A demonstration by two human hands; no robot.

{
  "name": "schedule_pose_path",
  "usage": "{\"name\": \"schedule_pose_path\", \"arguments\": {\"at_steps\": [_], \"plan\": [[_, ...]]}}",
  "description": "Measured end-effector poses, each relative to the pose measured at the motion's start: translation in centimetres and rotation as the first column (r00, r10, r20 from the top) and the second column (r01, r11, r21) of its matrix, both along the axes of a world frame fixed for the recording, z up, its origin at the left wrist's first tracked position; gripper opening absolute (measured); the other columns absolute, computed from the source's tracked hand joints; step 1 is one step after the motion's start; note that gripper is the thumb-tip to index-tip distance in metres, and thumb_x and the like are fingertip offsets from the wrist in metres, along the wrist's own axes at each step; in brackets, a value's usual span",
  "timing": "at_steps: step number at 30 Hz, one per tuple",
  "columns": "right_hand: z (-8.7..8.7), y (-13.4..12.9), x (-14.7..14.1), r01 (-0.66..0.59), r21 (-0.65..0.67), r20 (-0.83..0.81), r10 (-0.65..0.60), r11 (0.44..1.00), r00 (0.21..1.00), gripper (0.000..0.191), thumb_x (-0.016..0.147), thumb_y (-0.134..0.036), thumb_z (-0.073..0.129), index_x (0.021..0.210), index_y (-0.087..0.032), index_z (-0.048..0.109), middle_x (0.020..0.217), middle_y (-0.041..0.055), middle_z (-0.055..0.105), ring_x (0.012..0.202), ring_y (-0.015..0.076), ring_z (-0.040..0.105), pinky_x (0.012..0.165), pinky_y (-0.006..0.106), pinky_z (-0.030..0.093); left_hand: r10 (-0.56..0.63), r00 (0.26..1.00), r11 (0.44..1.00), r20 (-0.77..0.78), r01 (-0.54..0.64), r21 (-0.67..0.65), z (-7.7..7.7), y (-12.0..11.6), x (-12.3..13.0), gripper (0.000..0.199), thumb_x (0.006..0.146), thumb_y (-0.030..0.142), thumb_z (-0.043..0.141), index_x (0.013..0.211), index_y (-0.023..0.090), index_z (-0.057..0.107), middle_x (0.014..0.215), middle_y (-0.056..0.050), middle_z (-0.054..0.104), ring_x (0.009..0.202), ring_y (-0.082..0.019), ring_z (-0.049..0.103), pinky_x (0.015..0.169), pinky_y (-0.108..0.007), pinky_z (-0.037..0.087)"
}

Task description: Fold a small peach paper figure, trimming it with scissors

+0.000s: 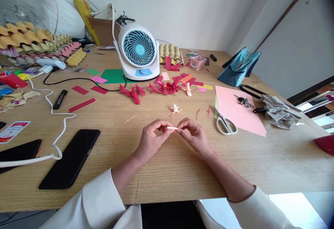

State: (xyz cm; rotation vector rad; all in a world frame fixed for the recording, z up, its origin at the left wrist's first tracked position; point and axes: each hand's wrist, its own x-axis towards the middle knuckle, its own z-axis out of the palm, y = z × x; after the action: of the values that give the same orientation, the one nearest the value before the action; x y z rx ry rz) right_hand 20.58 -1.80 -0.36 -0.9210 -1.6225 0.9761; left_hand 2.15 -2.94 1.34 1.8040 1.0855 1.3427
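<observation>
Pale folded paper strip (171, 128) was held between the hands, over the desk (180, 173); clearance couldn't be judged. Long axis was aligned side to side, fingertips to fingertips. Left end was pinched by the left hand (153, 136), right end by the right hand (195, 136); neither could be called nearer. Pale paper figure (175, 109) was seen just beyond the hands, scissors (221, 118) off to the right hand's outer side.

L hand (152, 137) & R hand (195, 139) nearly meet, fingers (160, 123) pinched; L forearm (126, 173) from approx. 8 o'clock, R forearm (231, 173) approx. 4.
</observation>
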Motion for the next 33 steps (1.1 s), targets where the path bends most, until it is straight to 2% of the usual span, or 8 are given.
{"name": "schedule_pose_path", "arguments": {"at_steps": [3, 8, 15, 22, 33], "plan": [[0.0, -0.1, -0.1, -0.032, -0.036, -0.043, 0.031, 0.999, 0.999, 0.014, 0.087, -0.036, 0.068, 0.086, -0.022, 0.064, 0.086, 0.0026, 0.064, 0.081, 0.0161, 0.06, 0.079, 0.032, 0.05, -0.01, 1.0, 0.997, 0.001, 0.01, 0.073, 0.2, -0.1, 0.1, 0.004, 0.085, 0.016, 0.068, 0.085, 0.019, 0.07, 0.079, -0.001, 0.067, 0.07, -0.011, 0.057, 0.067, -0.023, 0.048], [0.0, -0.2, -0.3, -0.077, -0.087, -0.131, 0.066, 0.993, 0.989, 0.01, 0.087, -0.03, 0.069, 0.09, -0.022, 0.065, 0.09, 0.0028, 0.065, 0.085, 0.0154, 0.063, 0.083, 0.032, 0.051, -0.033, 0.999, 0.994, 0.001, 0.032, 0.108, 0.4, 0.0, 0.1, 0.009, 0.085, 0.015, 0.068, 0.09, 0.02, 0.073, 0.08, -0.001, 0.067, 0.071, -0.011, 0.058, 0.066, -0.023, 0.048], [0.3, -0.4, -0.4, -0.064, -0.049, -0.045, 0.062, 0.997, 0.997, 0.012, 0.087, -0.033, 0.068, 0.089, -0.021, 0.067, 0.088, 0.003, 0.065, 0.082, 0.0154, 0.062, 0.08, 0.031, 0.051, -0.077, 0.997, 0.991, 0.011, 0.075, 0.108, 0.4, -0.1, 0.1, 0.014, 0.086, 0.015, 0.067, 0.095, 0.023, 0.075, 0.082, -0.002, 0.067, 0.075, -0.012, 0.061, 0.068, -0.024, 0.049], [0.5, -0.6, -0.5, -0.023, 0.081, 0.035, 0.021, 0.996, 0.999, 0.008, 0.088, -0.029, 0.066, 0.084, -0.021, 0.066, 0.08, 0.0027, 0.064, 0.076, 0.0157, 0.059, 0.073, 0.031, 0.048, -0.08, 0.997, 0.993, 0.005, 0.079, 0.092, 0.3, -0.2, 0.3, 0.011, 0.086, 0.017, 0.067, 0.092, 0.022, 0.075, 0.081, -0.002, 0.066, 0.073, -0.012, 0.06, 0.066, -0.024, 0.049], [1.0, -1.0, -0.5, 0.005, 0.247, 0.141, -0.041, 0.969, 0.989, 0.01, 0.088, -0.016, 0.059, 0.081, -0.022, 0.061, 0.081, 0.0038, 0.063, 0.077, 0.0171, 0.061, 0.071, 0.032, 0.048, -0.005, 0.996, 0.981, -0.087, 0.021, 0.191, 0.2, 0.0, 0.2, 0.005, 0.084, 0.014, 0.068, 0.083, 0.019, 0.068, 0.082, -0.002, 0.064, 0.079, -0.014, 0.06, 0.072, -0.027, 0.049]]}}
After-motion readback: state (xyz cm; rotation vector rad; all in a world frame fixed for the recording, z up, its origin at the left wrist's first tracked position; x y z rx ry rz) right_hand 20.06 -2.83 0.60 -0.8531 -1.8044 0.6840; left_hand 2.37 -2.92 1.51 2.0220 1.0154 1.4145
